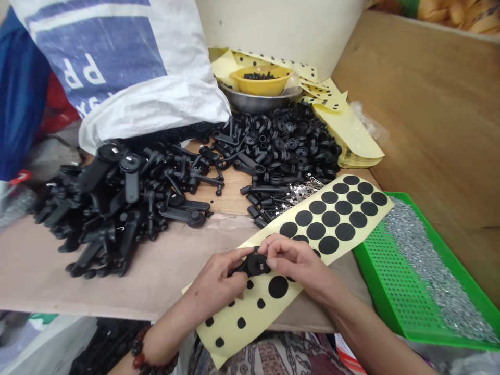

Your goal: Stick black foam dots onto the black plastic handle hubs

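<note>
My left hand (222,281) grips a black plastic crank handle (258,264) by its arm, with the round head facing up. A small pale metal bit shows in the middle of that head. From the other side, the closed thumb and fingers of my right hand (295,258) pinch the head's right edge; whether a sticker is between them is hidden. Under both hands lies a yellow backing sheet (269,312) with rows of round black stickers (328,245). Toward its near end the large discs are gone and small black dots stay behind.
Black handles (128,208) are heaped at left, smaller round black parts (289,140) behind. Metal pins (300,192) lie beside the sheet. A green basket (385,281) of small metal pieces (425,260) stands right. Further back are a yellow bowl (265,86) and a white sack (156,104).
</note>
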`<state>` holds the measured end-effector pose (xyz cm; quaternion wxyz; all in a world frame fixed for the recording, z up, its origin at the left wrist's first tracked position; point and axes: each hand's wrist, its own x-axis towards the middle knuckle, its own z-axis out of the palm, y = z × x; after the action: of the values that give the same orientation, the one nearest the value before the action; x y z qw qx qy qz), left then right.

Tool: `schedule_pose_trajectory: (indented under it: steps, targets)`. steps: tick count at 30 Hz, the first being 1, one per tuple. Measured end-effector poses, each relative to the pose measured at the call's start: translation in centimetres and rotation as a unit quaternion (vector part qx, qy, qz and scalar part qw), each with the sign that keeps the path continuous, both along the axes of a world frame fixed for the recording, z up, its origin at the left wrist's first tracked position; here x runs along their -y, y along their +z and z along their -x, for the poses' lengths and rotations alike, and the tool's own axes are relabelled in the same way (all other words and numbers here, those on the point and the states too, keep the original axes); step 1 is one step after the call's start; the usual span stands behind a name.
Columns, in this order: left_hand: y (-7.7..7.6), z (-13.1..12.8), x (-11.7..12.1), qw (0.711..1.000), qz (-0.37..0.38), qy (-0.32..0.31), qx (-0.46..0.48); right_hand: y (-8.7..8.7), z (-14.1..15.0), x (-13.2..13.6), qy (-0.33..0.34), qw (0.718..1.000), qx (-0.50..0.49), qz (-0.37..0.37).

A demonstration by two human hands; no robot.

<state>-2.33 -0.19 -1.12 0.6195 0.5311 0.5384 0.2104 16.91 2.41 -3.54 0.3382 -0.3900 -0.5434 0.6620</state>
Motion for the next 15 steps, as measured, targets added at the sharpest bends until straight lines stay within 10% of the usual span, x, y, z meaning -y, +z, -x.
schedule_pose_trajectory:
  steps: [15]
  targets:
    - [-1.4,-0.2,0.5,0.997,-0.064,0.036,0.013,-0.4,0.1,0.1,-0.009,0.997,0.049,-0.052]
